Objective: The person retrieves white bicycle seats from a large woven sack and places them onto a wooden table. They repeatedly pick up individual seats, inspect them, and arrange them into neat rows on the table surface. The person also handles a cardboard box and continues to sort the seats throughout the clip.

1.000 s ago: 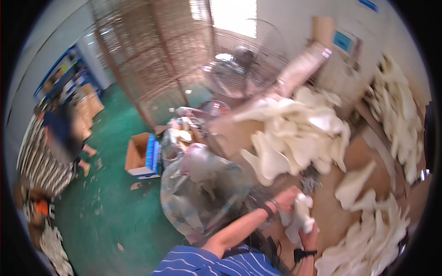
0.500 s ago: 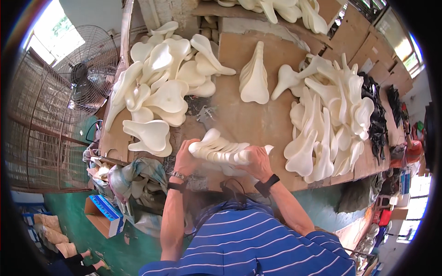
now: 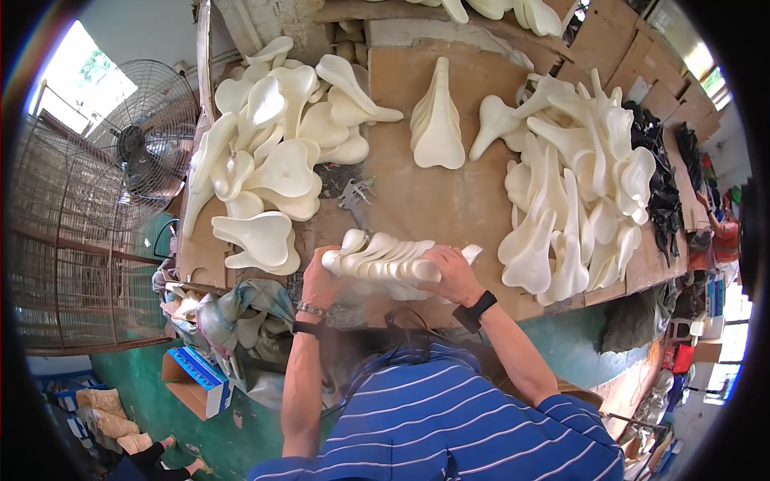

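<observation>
Showing at left a loose pile [image 3: 285, 172] of cream saddle-shaped pieces, heaped on a cardboard-covered table [image 3: 401, 196]. Next over, clasping the left end of a nested stack [image 3: 385, 256] with the left hand [image 3: 319, 280]; being unable to make out how far under the fingers are reaching. Holding the stack crosswise between both palms at the table's near edge, layers fanned slightly rather than flush; not being sure about contact with the tabletop. Likely needing even inward pressure from both ends, wrists level, so as not to be spilling inner layers; probably wanting loose edges nudged into line before tightening. Farther up the table, seeing a tidy stack [image 3: 439, 132] lying apart, tapering away. Closing the right hand [image 3: 455, 276] around the right end, thumb side near; likely doing better matching the left's height. Ending far right with a tangled pile [image 3: 565, 200], lying well clear of the grip.
</observation>
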Motion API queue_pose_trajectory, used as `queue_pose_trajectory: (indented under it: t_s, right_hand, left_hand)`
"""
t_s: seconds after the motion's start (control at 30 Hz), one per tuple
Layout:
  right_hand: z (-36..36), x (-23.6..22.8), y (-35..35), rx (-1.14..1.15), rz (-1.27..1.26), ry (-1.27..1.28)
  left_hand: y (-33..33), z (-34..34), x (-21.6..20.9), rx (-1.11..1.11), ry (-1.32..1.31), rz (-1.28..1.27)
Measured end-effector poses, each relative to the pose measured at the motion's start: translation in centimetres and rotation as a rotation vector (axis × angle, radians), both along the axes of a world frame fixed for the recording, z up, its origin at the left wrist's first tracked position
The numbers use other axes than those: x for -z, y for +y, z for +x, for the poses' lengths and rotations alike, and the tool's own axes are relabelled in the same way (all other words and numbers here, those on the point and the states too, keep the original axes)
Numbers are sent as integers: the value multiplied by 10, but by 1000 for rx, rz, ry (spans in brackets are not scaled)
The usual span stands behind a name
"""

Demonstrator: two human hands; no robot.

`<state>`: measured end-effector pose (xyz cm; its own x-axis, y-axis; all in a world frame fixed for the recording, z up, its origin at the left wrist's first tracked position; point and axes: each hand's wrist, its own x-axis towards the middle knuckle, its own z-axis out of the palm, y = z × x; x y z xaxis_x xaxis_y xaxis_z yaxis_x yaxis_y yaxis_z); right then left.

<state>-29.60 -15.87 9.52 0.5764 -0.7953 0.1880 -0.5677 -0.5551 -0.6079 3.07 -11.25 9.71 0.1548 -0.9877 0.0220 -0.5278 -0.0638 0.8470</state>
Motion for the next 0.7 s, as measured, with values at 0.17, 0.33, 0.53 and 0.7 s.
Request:
queue_pose_trajectory:
  t_s: [0.17, 0.33, 0.53, 0.7]
  right_hand:
    - [8, 7, 4, 29, -78, -41]
    - [10, -4, 1, 14, -86, -45]
    - [4, 7, 2, 0, 53, -48]
    - [14, 2, 1, -35, 9, -64]
  left_hand:
    - [1, -2, -3, -16, -25, 28]
    - [6, 3, 2, -46, -59, 43]
    - [3, 9, -4, 173, -103, -61]
    - [3, 12, -2, 123, -151, -29]
